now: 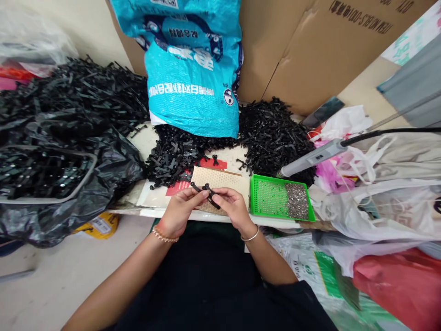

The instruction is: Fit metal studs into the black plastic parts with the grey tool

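Observation:
Close together over the front edge of the work surface, both hands are closed on small black plastic parts (215, 201). My left hand (181, 208) pinches them between thumb and fingers, and one dark piece sticks out past its fingertips. From the other side my right hand (233, 208) grips a narrow strip-shaped piece. How the parts join is too small to make out. Under and behind the fingers lies a dotted beige board (225, 181). A green perforated tray (254, 195) to the right holds many small metal pieces (296, 201), which look like screws.
Heaps of black plastic parts (275, 133) lie behind and at left. A blue woven sack (195, 92) stands at the back. A grey electric screwdriver (313, 157) with a black cable leans above the tray. A black bag (120, 161) with a bin of parts is left; plastic bags (389, 197) crowd the right.

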{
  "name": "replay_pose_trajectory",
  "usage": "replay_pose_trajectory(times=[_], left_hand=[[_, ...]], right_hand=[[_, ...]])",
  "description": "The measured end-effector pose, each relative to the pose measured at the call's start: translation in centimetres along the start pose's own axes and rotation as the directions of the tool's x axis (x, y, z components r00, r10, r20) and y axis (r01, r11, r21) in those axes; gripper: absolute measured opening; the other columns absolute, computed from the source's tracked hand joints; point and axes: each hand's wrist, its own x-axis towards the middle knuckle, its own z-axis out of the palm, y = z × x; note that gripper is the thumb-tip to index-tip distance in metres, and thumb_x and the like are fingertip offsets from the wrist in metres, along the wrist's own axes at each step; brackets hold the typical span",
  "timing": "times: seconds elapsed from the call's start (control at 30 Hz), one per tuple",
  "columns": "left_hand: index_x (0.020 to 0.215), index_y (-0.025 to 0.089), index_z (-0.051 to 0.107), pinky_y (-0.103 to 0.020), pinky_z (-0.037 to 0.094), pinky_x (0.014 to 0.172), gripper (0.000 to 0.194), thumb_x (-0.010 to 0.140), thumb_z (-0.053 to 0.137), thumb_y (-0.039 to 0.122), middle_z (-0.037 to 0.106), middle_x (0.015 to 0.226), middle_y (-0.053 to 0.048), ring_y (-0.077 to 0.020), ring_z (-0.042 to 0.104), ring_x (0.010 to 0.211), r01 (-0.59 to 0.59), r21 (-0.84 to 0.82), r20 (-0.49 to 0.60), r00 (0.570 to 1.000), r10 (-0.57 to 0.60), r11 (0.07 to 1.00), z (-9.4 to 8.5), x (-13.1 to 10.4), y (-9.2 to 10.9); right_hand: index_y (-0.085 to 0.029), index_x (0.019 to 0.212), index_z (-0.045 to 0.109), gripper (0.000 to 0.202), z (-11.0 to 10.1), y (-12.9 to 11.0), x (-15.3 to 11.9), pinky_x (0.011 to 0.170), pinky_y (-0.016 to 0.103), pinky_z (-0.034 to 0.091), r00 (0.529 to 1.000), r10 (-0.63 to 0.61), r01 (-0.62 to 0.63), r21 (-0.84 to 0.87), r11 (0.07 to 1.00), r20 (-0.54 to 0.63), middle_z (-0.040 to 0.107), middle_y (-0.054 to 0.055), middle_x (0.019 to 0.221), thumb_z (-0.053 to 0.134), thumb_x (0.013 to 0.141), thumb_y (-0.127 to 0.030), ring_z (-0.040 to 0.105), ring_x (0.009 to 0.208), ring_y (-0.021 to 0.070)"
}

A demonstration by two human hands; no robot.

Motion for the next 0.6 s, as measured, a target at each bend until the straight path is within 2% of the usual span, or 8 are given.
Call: replay_pose_trajectory(times=[0.17, 0.27, 0.37, 0.6], left_hand=[[0.071, 0.016, 0.076, -0.026, 0.054, 0.073, 0.04, 0.054, 0.095, 0.047, 0.074, 0.074, -0.003, -0.0139, 0.065, 0.072, -0.094, 0.064, 0.006, 0.996, 0.093, 0.994, 0.4, -0.4, 0.7], [0.074, 0.015, 0.076, -0.028, 0.057, 0.073, 0.043, 0.053, 0.095, 0.047, 0.074, 0.074, -0.003, -0.0144, 0.067, 0.069, -0.038, 0.038, 0.014, 0.999, 0.038, 0.999, 0.6, -0.6, 0.9], [0.077, 0.014, 0.075, -0.03, 0.06, 0.073, 0.046, 0.05, 0.097, 0.045, 0.073, 0.077, -0.002, -0.0154, 0.069, 0.07, 0.031, -0.025, 0.004, 1.0, -0.031, 0.999, 0.8, -0.6, 0.8], [0.075, 0.013, 0.075, -0.027, 0.062, 0.072, 0.044, 0.05, 0.098, 0.041, 0.072, 0.077, -0.002, -0.0139, 0.069, 0.071, 0.009, -0.079, -0.02, 1.0, -0.011, 0.997, 1.2, -0.1, 0.3]], right_hand=[[-0.024, 0.091, 0.073, 0.033, -0.7, -1.0, 0.7, 0.079, 0.03, 0.058, 0.997, 0.018, -0.02, 0.027, 0.999, 0.077, 0.073, 0.0, 0.09, 0.087, 0.067, -0.042, 0.066, 0.08, 0.013], [-0.024, 0.093, 0.072, 0.03, -1.2, -1.5, 1.3, 0.078, 0.027, 0.056, 0.992, 0.017, -0.021, 0.027, 0.999, 0.129, 0.071, 0.0, 0.091, 0.085, 0.071, -0.039, 0.065, 0.079, 0.0106], [-0.024, 0.091, 0.069, 0.03, -1.6, -1.9, 1.7, 0.081, 0.025, 0.055, 0.982, 0.015, -0.019, 0.023, 1.0, 0.186, 0.068, -0.002, 0.09, 0.087, 0.069, -0.034, 0.063, 0.082, 0.0098], [-0.024, 0.089, 0.063, 0.037, -1.8, -2.4, 2.6, 0.079, 0.023, 0.052, 0.973, 0.043, -0.056, 0.049, 0.997, 0.225, 0.06, -0.005, 0.089, 0.089, 0.064, -0.024, 0.058, 0.079, 0.008]])
